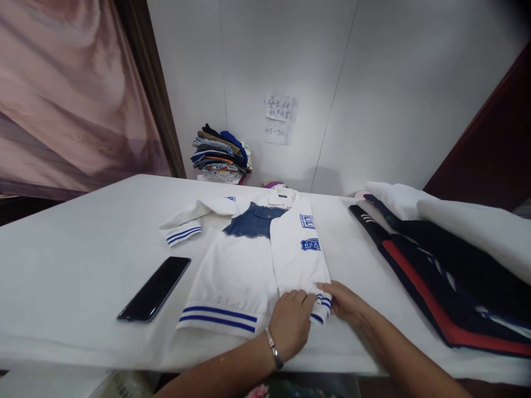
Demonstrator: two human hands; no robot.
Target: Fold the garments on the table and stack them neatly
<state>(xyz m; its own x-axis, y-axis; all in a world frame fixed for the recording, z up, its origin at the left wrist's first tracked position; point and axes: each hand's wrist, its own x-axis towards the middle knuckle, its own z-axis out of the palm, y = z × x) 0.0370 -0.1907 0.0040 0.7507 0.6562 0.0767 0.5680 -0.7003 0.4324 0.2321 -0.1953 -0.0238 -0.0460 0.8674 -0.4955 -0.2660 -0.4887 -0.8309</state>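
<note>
A white jacket [236, 271] lies flat on the white-covered table, with a denim panel [258, 220] at the chest and blue stripes on its hem and cuffs. One sleeve [296, 260], bearing blue patches, is folded down over the front. The other sleeve [194, 213] stretches out to the left. My left hand [293, 320], with a silver bracelet at the wrist, has its fingers curled onto the folded sleeve just beside the striped cuff [321, 308]. At the sleeve's outer edge my right hand [346, 301] pinches the fabric above that cuff.
A black phone [155, 288] lies left of the jacket. Dark folded garments with a red stripe [418, 293] and white cloth [468, 226] are piled at the right. A stack of folded clothes [219, 155] stands by the back wall, near paper notes [279, 119].
</note>
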